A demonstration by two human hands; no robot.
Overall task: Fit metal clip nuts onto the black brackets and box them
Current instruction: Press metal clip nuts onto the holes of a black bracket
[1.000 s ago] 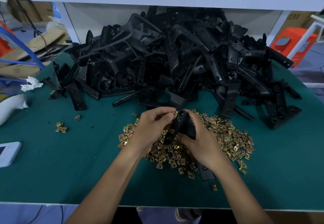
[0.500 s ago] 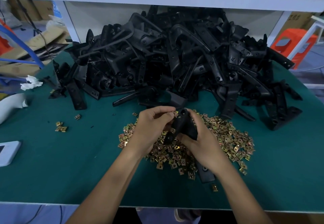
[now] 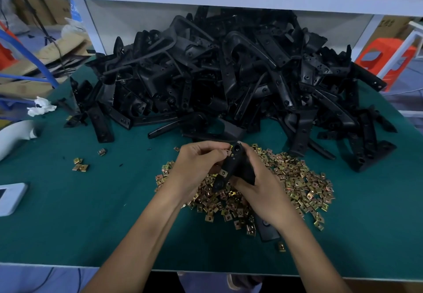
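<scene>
Hardly anything had shifted: the right hand [image 3: 263,187] gripped the stiff-looking, light black bracket [image 3: 238,166] mid-length; the left hand [image 3: 199,166] pinched a tiny, probably slippery clip nut [image 3: 229,153] at its twelve-o'clock end.

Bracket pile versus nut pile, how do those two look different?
The bracket pile is black; the nut pile is brassy gold. The bracket pile is tall and wide, at the back; the nut pile is low and smaller, in front of it. The bracket pile holds long pieces; the nut pile holds tiny squarish ones. Both lie loose on the green table.
</scene>
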